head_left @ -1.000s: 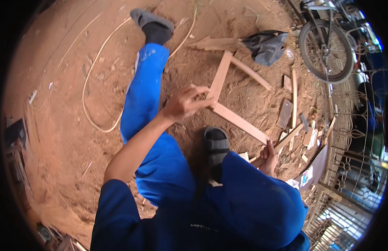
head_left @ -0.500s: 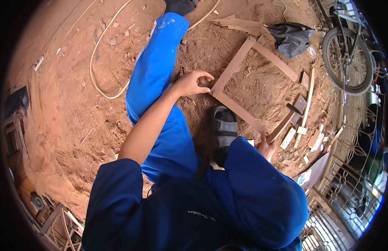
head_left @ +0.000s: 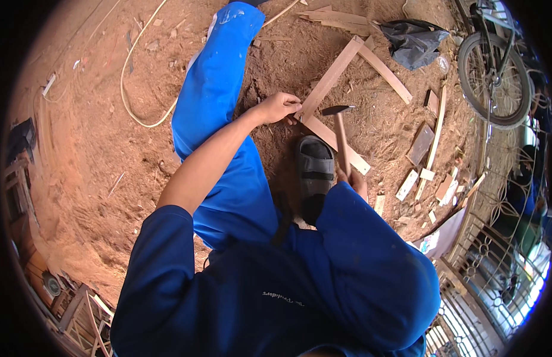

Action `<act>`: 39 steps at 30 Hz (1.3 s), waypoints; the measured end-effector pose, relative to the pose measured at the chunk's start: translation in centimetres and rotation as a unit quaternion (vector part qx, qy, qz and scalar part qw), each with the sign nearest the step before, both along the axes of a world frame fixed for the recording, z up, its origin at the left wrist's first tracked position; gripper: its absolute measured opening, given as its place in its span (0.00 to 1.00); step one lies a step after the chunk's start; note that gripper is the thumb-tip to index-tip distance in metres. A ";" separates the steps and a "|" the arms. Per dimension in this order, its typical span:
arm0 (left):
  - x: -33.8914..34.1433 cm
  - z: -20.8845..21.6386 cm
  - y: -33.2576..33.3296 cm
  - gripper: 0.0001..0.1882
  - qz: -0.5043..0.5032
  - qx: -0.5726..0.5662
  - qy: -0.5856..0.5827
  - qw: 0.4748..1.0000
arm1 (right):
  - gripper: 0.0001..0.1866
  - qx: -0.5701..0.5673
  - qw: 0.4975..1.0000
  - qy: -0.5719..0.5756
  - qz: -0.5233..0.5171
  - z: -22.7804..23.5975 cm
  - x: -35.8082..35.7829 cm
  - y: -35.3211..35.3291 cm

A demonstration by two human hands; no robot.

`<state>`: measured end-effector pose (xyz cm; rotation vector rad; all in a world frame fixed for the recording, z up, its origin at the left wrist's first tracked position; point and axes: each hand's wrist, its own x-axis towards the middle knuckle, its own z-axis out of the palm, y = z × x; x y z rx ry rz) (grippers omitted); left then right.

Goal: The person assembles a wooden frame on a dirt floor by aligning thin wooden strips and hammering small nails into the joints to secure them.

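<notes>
On the dirt ground lies a three-sided frame of flat wooden strips (head_left: 332, 76). My left hand (head_left: 279, 109) is at its left corner, fingertips pinched together. A small dark upright bit shows beside the fingers, too small to make out. My right hand (head_left: 356, 183) grips a hammer (head_left: 342, 143) low on its wooden handle. The hammer's dark head hangs over the frame, to the right of that corner. Part of the right hand is hidden behind my raised knee. My sandalled foot (head_left: 316, 166) rests beside the lower strip.
Wood offcuts (head_left: 420, 143) and a long thin strip (head_left: 435, 134) lie to the right. Further back are a dark plastic bag (head_left: 412, 44) and stacked boards (head_left: 338, 21). A bicycle wheel (head_left: 493, 80) and a metal grille (head_left: 487, 256) stand at right. A pale hose (head_left: 126, 77) curves at left.
My right hand has brought the hammer left, from over the offcuts to above the frame near its corner. My left hand's fingers, curved apart before, have closed at the corner.
</notes>
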<state>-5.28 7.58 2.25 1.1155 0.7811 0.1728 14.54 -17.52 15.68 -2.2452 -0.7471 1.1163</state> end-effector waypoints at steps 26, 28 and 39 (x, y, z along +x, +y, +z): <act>-1.5 2.7 5.1 0.13 0.210 0.307 0.215 0.903 | 0.20 0.110 0.965 -0.077 0.224 -2.7 2.2 5.5; -1.1 3.3 4.6 0.13 0.203 0.308 0.229 0.901 | 0.20 0.034 0.944 -0.165 0.285 -3.4 2.5 5.1; -1.5 1.4 4.0 0.15 0.128 0.290 0.156 0.936 | 0.19 0.170 0.972 -0.030 0.158 7.0 2.3 9.6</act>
